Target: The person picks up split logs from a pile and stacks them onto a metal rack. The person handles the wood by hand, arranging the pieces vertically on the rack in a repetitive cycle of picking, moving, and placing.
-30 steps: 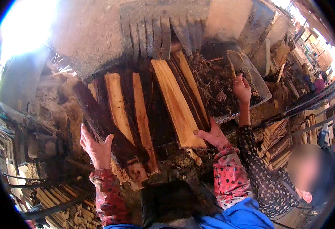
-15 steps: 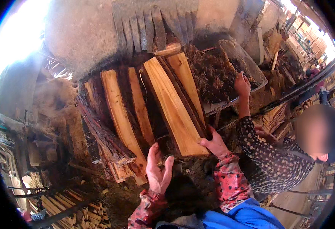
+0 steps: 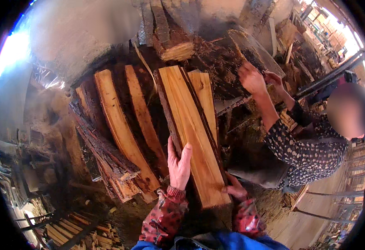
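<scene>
A long pale plank (image 3: 191, 129) with dark bark along its edges lies tilted in front of me, its near end toward my body. My left hand (image 3: 179, 166) is at its left edge, thumb on the upper face and fingers along the bark side. Near the lower end, my right hand (image 3: 235, 186) grips the right edge, thumb on top and fingers hidden beneath. A second pale plank (image 3: 203, 89) lies just behind it, partly covered. To the left rest several bark-edged slabs (image 3: 122, 129), side by side.
A thick wood piece (image 3: 178, 51) pokes out below hanging dark strips (image 3: 160, 21) at the back. On the right, a co-worker's hands (image 3: 252, 79) reach over a metal trough (image 3: 270, 62) with bark scraps. Stacked wood strips (image 3: 62, 231) lie at lower left.
The plank has come nearer to my body. My left hand has moved from free air onto its left edge. The co-worker's arms have shifted, and the wood piece at the back shows further out.
</scene>
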Demonstrator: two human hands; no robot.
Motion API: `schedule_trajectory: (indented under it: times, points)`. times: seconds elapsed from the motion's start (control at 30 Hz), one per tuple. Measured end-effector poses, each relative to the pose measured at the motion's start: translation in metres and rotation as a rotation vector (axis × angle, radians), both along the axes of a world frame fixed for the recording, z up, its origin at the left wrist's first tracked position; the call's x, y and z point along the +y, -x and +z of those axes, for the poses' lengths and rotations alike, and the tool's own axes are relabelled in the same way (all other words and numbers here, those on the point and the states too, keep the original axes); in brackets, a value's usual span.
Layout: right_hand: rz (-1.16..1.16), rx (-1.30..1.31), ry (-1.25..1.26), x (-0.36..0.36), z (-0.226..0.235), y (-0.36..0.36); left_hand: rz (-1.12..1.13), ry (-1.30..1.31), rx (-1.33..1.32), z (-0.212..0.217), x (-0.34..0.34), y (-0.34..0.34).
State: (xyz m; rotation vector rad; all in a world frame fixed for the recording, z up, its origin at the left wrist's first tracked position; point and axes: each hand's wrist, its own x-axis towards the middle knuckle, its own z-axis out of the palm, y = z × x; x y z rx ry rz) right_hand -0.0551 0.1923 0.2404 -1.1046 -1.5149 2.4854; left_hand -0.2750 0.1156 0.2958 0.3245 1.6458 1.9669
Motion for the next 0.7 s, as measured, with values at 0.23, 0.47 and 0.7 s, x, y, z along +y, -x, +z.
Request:
schedule_trajectory:
  times: [0.23, 0.47, 0.7]
  points:
    - [-0.082, 0.237, -0.055, 0.046, -0.036, 0.06, -0.062, 0.026, 0.147, -0.022, 0.027, 0.011]
    - [-0.021, 0.183, -0.228, 0.017, 0.028, 0.02, -0.002, 0.178, -0.083, -0.051, -0.006, -0.03]
    - [0.024, 0.111, -0.547, -0.089, 0.071, -0.067, -0.353, -0.155, -0.295, -0.039, -0.114, -0.118]
